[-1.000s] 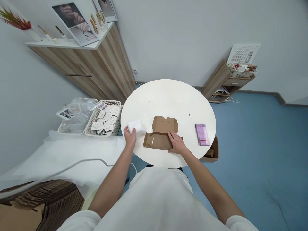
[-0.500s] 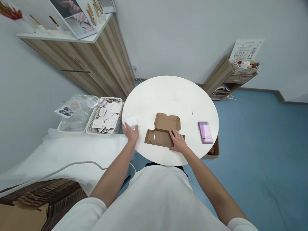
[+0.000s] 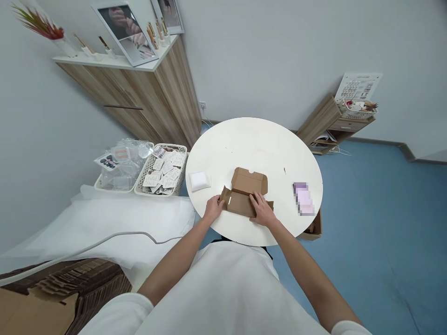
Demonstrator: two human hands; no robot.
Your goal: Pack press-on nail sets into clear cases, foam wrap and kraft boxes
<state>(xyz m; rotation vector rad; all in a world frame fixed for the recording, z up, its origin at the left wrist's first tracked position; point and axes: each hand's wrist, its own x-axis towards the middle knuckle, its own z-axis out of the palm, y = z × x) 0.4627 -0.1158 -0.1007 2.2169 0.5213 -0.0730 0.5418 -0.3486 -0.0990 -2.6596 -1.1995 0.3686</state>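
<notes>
A brown cardboard mailer box (image 3: 249, 181), partly folded, lies near the front of the round white table (image 3: 258, 139). Its lid panel spreads toward the back, and a small white strip shows on the left of its base. My left hand (image 3: 213, 208) pinches the raised side flap at the box's left end. On the right part of the base rests my right hand (image 3: 262, 210), fingers stretched out and pressing flat. A white padded packet (image 3: 199, 180) sits on the table left of the box. Over to the right is a blurred pink-purple package (image 3: 304, 199).
Left of the table stand a white basket of small cards (image 3: 164, 171) and another with clear plastic packs (image 3: 122, 163). White wrapping sheets (image 3: 139, 214) lie nearer me, above stacked flat cardboard (image 3: 91, 288). An open carton (image 3: 314, 227) sits below the table's right edge.
My left hand has left the white packet and moved right to the box's left flap, which it now grips. My right hand stays on the box. The camera view has shifted slightly.
</notes>
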